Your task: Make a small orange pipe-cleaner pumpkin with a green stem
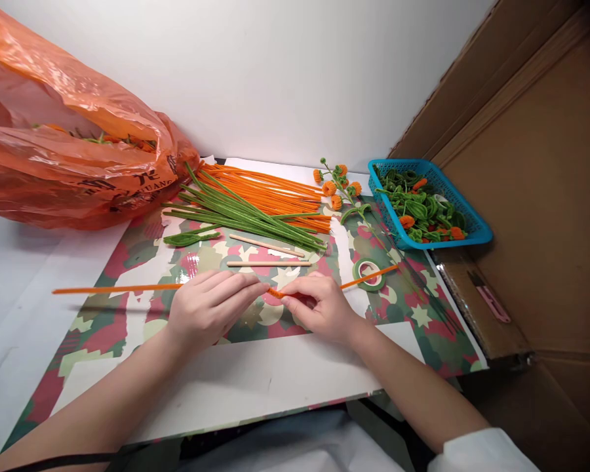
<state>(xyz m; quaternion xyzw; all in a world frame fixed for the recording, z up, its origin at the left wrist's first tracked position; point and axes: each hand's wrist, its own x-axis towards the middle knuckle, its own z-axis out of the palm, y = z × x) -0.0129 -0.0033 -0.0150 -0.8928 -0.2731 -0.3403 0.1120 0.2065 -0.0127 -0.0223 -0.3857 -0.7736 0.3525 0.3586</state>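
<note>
Your left hand (206,311) pinches a long orange fuzzy pipe cleaner (118,288), fingers closed on it near its middle. Your right hand (322,308) grips the same cleaner just beside the left, fingertips curled shut around a short coiled orange stretch between the two hands. The cleaner lies roughly nine-to-three across the patterned camouflage-print surface (423,334), its left end well out at nine o'clock, its right end crossing the green floral tape roll (368,274) at two o'clock from your right hand.

At twelve o'clock from your hands: two thin wooden sticks (268,263), then a bundle of green pipe cleaners (236,213) lying over a bundle of orange pipe cleaners (270,190). A small folded green leaf piece (189,238) sits at eleven.

At ten o'clock, a crumpled orange plastic bag (69,157). At one o'clock, a finished sprig with orange pompom blossoms (337,187), and beyond it a blue plastic mesh basket (472,226) holding green and orange pieces. A pink utility knife (491,303) lies at three o'clock on the cardboard ledge.
</note>
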